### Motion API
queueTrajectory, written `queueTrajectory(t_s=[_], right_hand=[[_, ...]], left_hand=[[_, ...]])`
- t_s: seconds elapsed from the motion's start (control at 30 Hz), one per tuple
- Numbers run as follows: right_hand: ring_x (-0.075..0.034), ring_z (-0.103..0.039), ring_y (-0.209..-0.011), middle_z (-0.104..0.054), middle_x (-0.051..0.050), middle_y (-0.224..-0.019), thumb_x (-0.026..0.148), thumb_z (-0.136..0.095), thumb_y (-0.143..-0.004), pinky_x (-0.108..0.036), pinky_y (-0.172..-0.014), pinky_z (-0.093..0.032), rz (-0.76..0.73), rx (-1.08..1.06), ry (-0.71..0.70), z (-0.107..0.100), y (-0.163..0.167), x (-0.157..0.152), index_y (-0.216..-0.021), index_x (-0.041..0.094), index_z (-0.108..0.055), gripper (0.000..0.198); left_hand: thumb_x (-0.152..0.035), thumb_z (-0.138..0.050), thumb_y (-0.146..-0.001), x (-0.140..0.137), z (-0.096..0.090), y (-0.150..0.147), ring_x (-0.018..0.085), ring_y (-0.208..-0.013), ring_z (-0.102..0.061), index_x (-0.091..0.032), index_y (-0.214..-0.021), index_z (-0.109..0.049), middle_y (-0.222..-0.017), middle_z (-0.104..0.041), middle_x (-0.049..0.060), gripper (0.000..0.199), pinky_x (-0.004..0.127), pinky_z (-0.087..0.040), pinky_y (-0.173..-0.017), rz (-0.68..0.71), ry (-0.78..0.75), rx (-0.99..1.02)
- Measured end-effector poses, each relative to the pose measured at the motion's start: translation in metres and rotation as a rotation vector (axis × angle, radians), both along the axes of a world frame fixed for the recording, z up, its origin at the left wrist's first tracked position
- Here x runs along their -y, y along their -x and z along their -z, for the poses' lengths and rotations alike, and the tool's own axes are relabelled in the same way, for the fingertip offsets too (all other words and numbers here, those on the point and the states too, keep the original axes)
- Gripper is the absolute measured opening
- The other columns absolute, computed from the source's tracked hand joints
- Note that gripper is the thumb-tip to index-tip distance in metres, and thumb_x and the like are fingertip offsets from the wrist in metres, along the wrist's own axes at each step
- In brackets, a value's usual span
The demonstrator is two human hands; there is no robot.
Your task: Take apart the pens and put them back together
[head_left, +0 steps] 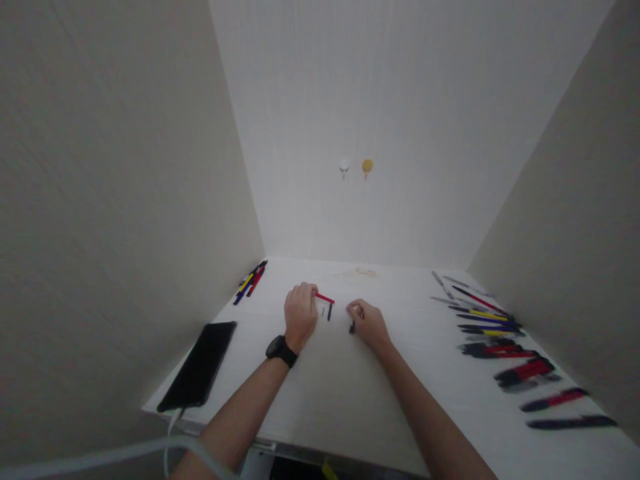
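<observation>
Two bare hands meet over a white table [330, 400]. Left hand [301, 312] grips one end of a red pen [325, 298], the other end pointing right, toward the right hand [370, 324]; held so, I judge, to leave most of its length exposed. Dark stub [329, 313] hangs near that free end, possibly touching; joined or not, cannot tell. Right hand's fingers curl together; a black bit [352, 329] shows beneath them, grasped or merely lying there, unclear. Loose pens [490, 319] line the right side, a smaller bunch [250, 283] the left, probably to give the hands room. Grey speck [323, 312] beside the stub too small to name; nearest right-side pens blur together.
</observation>
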State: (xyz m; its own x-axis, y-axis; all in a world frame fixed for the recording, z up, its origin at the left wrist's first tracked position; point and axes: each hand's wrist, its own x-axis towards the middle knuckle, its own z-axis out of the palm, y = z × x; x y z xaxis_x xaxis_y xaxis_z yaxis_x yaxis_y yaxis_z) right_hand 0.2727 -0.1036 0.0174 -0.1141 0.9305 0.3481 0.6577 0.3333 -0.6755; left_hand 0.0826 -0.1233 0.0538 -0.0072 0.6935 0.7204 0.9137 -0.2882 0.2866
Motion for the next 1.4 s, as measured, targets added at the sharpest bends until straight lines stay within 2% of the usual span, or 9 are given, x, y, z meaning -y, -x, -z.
queueTrajectory(t_s=[0.1,0.33,0.5,0.63,0.73,0.87,0.97,1.13,1.4], right_hand=[[-0.014,-0.05,-0.058,-0.057,0.0,-0.061,0.03,-0.043,-0.086,-0.025,-0.058,-0.031,0.012,0.011,-0.01,-0.004,-0.001,0.003,-0.081,0.019,-0.064,0.024],[-0.014,-0.047,-0.066,-0.054,0.003,-0.066,0.026,-0.059,-0.075,-0.025,-0.066,-0.029,-0.285,0.297,-0.046,-0.014,-0.008,0.016,-0.09,0.02,-0.062,0.016],[-0.015,-0.047,-0.072,-0.057,-0.001,-0.076,0.026,-0.061,-0.077,-0.027,-0.069,-0.032,-0.285,0.272,-0.111,-0.004,-0.004,0.012,-0.082,0.019,-0.059,0.009],[-0.015,-0.046,-0.069,-0.054,-0.001,-0.074,0.032,-0.061,-0.08,-0.028,-0.067,-0.034,-0.25,0.137,-0.09,-0.002,-0.005,0.007,-0.082,0.019,-0.059,0.013],[-0.016,-0.049,-0.077,-0.054,-0.003,-0.086,0.026,-0.06,-0.079,-0.028,-0.071,-0.038,-0.37,0.057,-0.072,-0.007,-0.015,0.006,-0.096,0.02,-0.06,0.018],[-0.018,-0.049,-0.083,-0.053,-0.003,-0.094,0.01,-0.061,-0.065,-0.03,-0.076,-0.038,-0.525,0.133,-0.021,-0.01,-0.027,0.006,-0.105,0.021,-0.06,0.041],[-0.017,-0.049,-0.081,-0.054,-0.002,-0.086,0.007,-0.057,-0.067,-0.031,-0.078,-0.038,-0.501,0.136,-0.026,-0.007,-0.028,0.004,-0.101,0.02,-0.062,0.036],[-0.016,-0.052,-0.08,-0.059,-0.003,-0.083,0.012,-0.061,-0.076,-0.031,-0.078,-0.039,-0.431,0.068,-0.037,0.0,-0.017,-0.001,-0.085,0.019,-0.065,0.012],[-0.02,-0.054,-0.09,-0.062,-0.006,-0.095,0.025,-0.059,-0.081,-0.034,-0.083,-0.042,-0.267,-0.12,-0.111,0.002,-0.006,-0.001,-0.096,0.021,-0.066,0.017]], left_hand=[[-0.021,-0.03,-0.096,0.0,0.0,0.001,0.02,-0.075,-0.049,-0.02,-0.084,-0.053,-0.077,-0.058,0.004,0.025,0.033,-0.034,-0.072,-0.01,0.004,0.007],[-0.021,-0.031,-0.096,0.001,-0.002,0.001,0.02,-0.076,-0.05,-0.02,-0.084,-0.053,-0.078,-0.058,0.004,0.025,0.033,-0.033,-0.072,-0.029,-0.004,0.026],[-0.021,-0.031,-0.096,0.001,-0.002,0.0,0.02,-0.075,-0.05,-0.02,-0.084,-0.053,-0.077,-0.058,0.005,0.025,0.034,-0.033,-0.071,-0.014,-0.009,0.017],[-0.021,-0.031,-0.096,0.001,-0.003,-0.001,0.02,-0.075,-0.05,-0.02,-0.085,-0.054,-0.078,-0.059,0.005,0.026,0.034,-0.033,-0.071,-0.007,-0.019,0.026],[-0.021,-0.03,-0.096,0.002,-0.003,-0.002,0.02,-0.076,-0.05,-0.02,-0.085,-0.055,-0.079,-0.059,0.005,0.027,0.034,-0.033,-0.072,-0.008,-0.018,0.028],[-0.021,-0.03,-0.096,0.002,-0.003,-0.003,0.02,-0.075,-0.05,-0.02,-0.084,-0.054,-0.077,-0.059,0.005,0.027,0.034,-0.032,-0.071,-0.012,-0.002,0.019],[-0.021,-0.03,-0.097,0.002,-0.003,-0.003,0.02,-0.075,-0.05,-0.019,-0.085,-0.054,-0.078,-0.059,0.004,0.027,0.034,-0.032,-0.071,-0.003,0.003,0.012],[-0.022,-0.031,-0.097,0.001,-0.002,-0.003,0.019,-0.076,-0.05,-0.019,-0.085,-0.054,-0.078,-0.06,0.004,0.026,0.033,-0.032,-0.071,0.016,0.008,0.011],[-0.025,-0.035,-0.096,0.0,0.0,-0.004,0.019,-0.076,-0.052,-0.019,-0.084,-0.055,-0.078,-0.062,0.003,0.025,0.034,-0.034,-0.074,0.078,0.018,0.096]])
